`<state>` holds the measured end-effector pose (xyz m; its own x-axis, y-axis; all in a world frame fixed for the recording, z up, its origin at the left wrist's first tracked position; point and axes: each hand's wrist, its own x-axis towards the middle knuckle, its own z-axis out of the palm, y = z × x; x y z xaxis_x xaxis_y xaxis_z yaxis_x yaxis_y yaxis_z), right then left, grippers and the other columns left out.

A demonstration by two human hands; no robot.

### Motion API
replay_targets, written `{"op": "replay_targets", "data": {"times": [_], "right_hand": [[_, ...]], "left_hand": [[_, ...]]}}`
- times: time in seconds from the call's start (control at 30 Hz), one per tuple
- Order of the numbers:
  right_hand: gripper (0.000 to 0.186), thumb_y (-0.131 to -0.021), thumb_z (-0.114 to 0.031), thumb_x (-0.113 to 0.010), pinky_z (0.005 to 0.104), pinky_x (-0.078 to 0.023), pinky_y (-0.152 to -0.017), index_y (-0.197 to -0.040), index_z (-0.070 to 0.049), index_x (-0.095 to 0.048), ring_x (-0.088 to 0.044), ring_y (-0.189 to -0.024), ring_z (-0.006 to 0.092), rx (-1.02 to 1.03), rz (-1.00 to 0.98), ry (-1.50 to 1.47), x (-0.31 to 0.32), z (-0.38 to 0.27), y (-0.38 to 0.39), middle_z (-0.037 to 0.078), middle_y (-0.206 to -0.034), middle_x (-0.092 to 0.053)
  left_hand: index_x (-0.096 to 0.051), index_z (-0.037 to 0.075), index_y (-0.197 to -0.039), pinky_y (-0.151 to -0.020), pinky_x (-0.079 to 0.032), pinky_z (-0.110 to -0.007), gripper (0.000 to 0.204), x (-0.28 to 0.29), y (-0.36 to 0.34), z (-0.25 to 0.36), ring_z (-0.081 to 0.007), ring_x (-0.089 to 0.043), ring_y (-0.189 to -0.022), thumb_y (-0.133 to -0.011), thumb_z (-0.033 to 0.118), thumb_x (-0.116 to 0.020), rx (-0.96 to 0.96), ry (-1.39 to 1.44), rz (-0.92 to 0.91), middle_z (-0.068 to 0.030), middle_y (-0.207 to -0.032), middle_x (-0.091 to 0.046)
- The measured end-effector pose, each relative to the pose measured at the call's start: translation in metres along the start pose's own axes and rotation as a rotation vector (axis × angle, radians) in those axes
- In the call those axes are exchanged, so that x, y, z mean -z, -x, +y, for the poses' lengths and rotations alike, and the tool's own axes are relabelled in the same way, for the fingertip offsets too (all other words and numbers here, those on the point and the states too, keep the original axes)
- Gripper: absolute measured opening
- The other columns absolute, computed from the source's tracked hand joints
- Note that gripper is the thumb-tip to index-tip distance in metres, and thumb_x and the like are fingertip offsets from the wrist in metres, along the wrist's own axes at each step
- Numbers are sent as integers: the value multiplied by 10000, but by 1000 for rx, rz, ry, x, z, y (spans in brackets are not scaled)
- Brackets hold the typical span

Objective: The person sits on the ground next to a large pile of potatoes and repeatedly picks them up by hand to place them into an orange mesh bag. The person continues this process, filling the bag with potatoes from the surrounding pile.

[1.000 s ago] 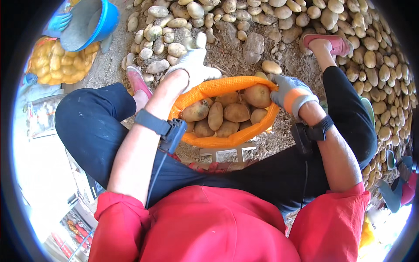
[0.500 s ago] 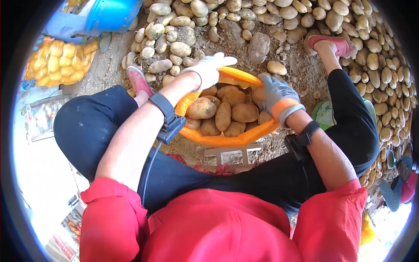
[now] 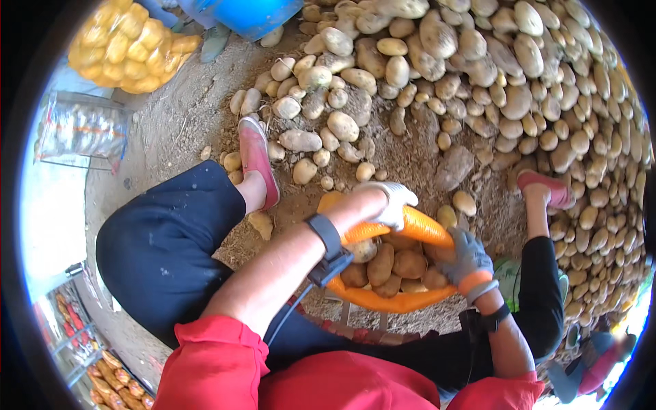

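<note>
An orange mesh bag with a rolled rim stands between my legs, its mouth spread wide. Several potatoes fill it inside. My left hand, in a pale glove, has its fingers wrapped over the far rim. At the right side of the mouth my right hand, in a grey glove with an orange cuff, grips the rim; part of its fingers is hidden behind the bag edge. Beside the rim, two loose potatoes lie on the soil.
A large heap of potatoes spreads across the far and right side. Smaller potatoes lie near my left shoe. A filled yellow mesh bag and a blue tub stand far left. At lower right is another person.
My view has swung left, so the bag sits lower and further right. My left hand's outstretched fingers have closed over the far rim; my right hand stays at the right rim.
</note>
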<state>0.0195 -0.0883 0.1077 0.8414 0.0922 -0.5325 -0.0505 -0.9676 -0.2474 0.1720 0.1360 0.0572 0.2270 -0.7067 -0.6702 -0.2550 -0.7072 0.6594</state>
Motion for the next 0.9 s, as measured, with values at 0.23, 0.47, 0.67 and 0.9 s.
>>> {"op": "replay_targets", "data": {"times": [0.23,0.47,0.67,0.9], "right_hand": [[532,-868,-465,-680,448,-512,-909,-1203,-53,-642,-666,-1035,372,98,-100,-124,79,-43,-137,223,-1064,-692],[288,-893,-226,-685,327,-546,-801,-1129,-72,-626,-635,-862,244,306,-254,-872,-20,-80,-393,46,-985,-672],[467,-931,-462,-608,330,-535,-675,-1206,-86,-647,-650,-768,172,-247,-192,-1302,-1,-114,-361,55,-992,-665],[878,-817,-525,-742,365,-478,-983,-1452,-11,-418,-609,-1141,320,331,-341,-893,1,-127,-326,211,-1307,-596]], "left_hand": [[-675,91,-1102,-778,-544,-449,313,16,20,17,-378,-687,-901,-793,107,-634,-46,-94,38,-179,-957,-713],[-635,61,-1195,-819,-550,-452,415,5,3,17,-375,-680,-971,-781,81,-650,-78,90,32,-189,-1058,-701],[-721,42,-1106,-868,-560,-426,352,14,15,3,-347,-689,-1017,-769,142,-722,-20,164,51,-171,-1116,-712],[-706,54,-1130,-887,-555,-435,361,-14,-17,2,-358,-678,-1042,-785,160,-719,-11,200,88,-172,-1140,-702]]}}
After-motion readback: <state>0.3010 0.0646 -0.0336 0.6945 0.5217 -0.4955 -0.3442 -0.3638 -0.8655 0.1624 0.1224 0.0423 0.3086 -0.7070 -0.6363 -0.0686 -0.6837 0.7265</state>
